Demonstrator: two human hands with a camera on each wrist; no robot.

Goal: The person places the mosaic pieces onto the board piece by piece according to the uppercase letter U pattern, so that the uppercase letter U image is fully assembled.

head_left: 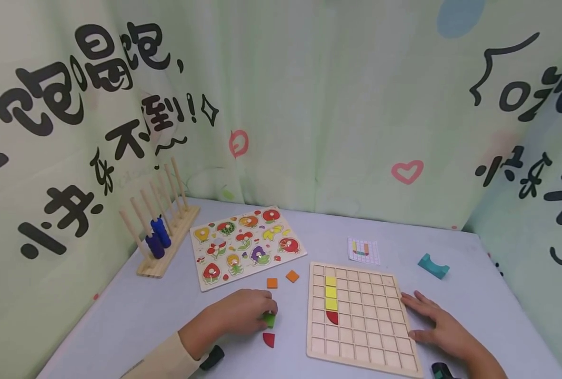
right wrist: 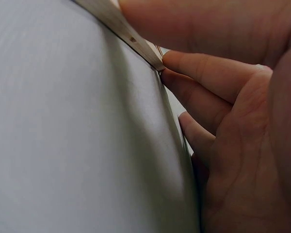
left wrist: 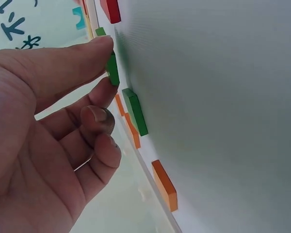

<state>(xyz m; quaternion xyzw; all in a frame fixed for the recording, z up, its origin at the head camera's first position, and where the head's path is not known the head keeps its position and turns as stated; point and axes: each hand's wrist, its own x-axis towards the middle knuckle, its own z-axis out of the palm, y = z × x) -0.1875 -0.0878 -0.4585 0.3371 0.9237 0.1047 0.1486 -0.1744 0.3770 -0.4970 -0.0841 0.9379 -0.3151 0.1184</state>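
My left hand is low over the table, left of the wooden grid board. In the left wrist view its thumb and index finger pinch a small flat green block by its edges. Another green block lies on the table beneath the curled fingers. Just below the hand in the head view sits a red quarter-round block. Three yellow squares form a column on the board, with a red quarter-round piece under them. My right hand rests its extended fingers and thumb against the board's right edge.
Two orange squares lie beyond the left hand. Behind them is a fruit puzzle board. A peg rack with blue pieces stands far left. A pattern card and a teal arch-shaped block lie behind the grid board.
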